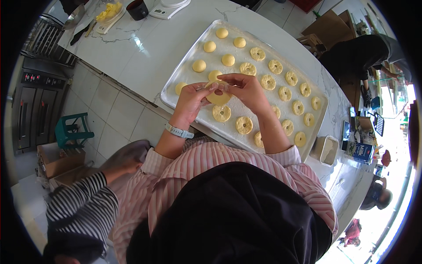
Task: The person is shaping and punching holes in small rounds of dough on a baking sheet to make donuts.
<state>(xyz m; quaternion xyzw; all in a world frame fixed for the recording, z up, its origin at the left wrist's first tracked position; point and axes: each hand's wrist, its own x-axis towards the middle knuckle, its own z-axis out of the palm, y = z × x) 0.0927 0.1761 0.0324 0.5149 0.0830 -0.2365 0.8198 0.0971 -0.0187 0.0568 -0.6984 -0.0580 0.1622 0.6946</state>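
Between my two hands, above the baking tray [192,51], is a ring of pale yellow dough [219,97] with a hole in its middle. My left hand [192,100] pinches its left side, thumb at the hole. My right hand [247,91] grips the upper right side with thumb and fingers. Round dough balls [228,60] sit on the tray's far left part, one partly hidden behind my hands. Several flattened dough rings [268,82] lie in rows over the middle and right. Another dough ring [221,113] rests just below the held one, and my right forearm covers part of some rings.
A container of flour-like powder [329,150] stands right of the tray. White scales [170,8], a black cup [137,9] and a bowl of yellow pieces [110,12] are at the far left. A person in striped sleeves [82,202] is close at my left, near a green stool [73,130].
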